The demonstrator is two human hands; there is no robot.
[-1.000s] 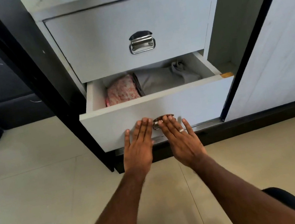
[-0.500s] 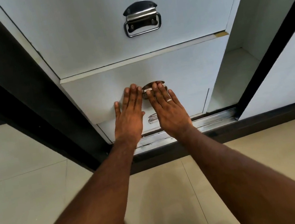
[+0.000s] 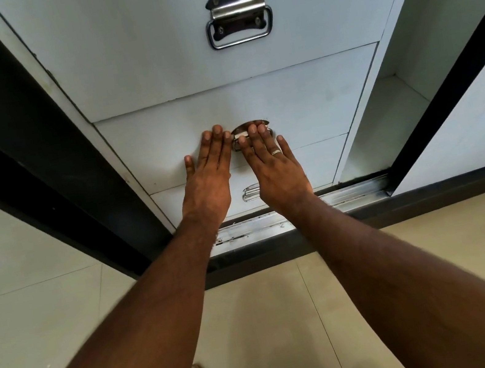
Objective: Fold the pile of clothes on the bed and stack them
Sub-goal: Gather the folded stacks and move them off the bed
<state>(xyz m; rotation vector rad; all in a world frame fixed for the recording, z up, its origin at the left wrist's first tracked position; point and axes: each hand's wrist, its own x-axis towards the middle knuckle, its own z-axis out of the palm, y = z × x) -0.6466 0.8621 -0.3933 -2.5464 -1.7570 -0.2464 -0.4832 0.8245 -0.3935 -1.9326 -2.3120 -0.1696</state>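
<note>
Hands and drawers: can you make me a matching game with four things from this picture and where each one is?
Things:
1. left hand
2. right hand
3. top drawer handle
4. ring

Places or states:
A. hanging free, nobody touching it
B. on a finger of the right hand
C. flat on the middle drawer, beside its handle
D. fingers lying over the middle drawer's handle

Pairs: 1-C, 2-D, 3-A, 4-B

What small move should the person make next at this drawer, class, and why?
Probably lift both hands away. The left hand and right hand lie flat on the middle drawer, whose front looks level with the drawer above, so it seems closed.
</note>
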